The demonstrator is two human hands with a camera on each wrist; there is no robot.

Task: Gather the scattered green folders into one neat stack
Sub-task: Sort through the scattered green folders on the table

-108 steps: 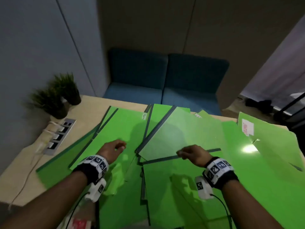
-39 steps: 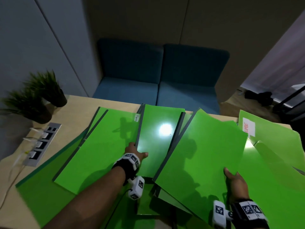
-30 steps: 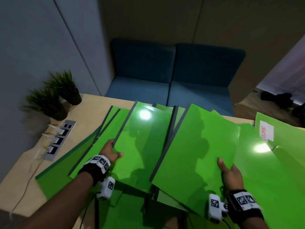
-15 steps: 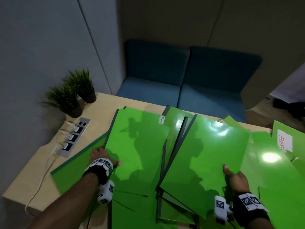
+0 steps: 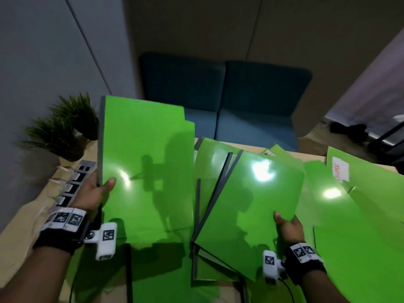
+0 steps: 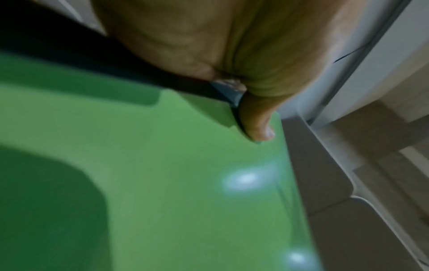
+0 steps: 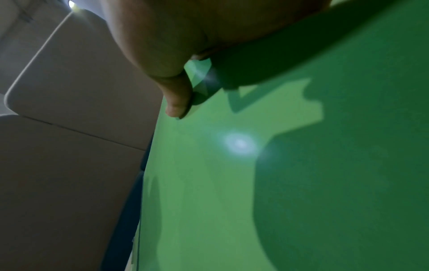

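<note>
My left hand grips a green folder by its dark-spined left edge, thumb on top, and holds it lifted and tilted above the table. The left wrist view shows that thumb pressed on the green cover. My right hand pinches the near right corner of a second green folder, which lies slanted on a small pile of folders. The right wrist view shows the thumb on its cover. More green folders lie spread on the right.
Two potted plants and a power strip sit at the wooden table's left edge. A blue sofa stands beyond the far edge. A folder with a white label lies at far right.
My left hand has lifted its folder off the table and raised it toward the camera. The right hand still holds the slanted folder at the same corner.
</note>
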